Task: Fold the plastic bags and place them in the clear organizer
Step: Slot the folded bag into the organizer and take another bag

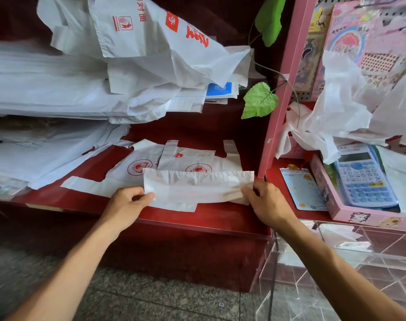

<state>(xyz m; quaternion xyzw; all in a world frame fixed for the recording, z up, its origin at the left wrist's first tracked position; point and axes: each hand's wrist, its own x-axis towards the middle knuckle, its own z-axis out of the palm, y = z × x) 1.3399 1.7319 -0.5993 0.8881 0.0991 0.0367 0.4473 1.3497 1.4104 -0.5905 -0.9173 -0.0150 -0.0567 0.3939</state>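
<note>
A white plastic bag [197, 188], folded into a wide strip, lies over the front of the red shelf [197, 218]. My left hand [128, 205] pinches its left end and my right hand [264, 200] pinches its right end. Behind it two flat white bags with red round logos [139, 167] lie spread on the shelf. The clear organizer [336, 262] stands at the lower right, below the shelf edge, with a folded white bag [345, 237] inside it.
Stacks of white bags [58, 89] fill the left, with crumpled printed bags [151, 42] on top. A pink post [283, 89] divides the shelves. Right of it lie loose bags [341, 112], a blue calculator [364, 179] in a pink box, and a card [301, 188].
</note>
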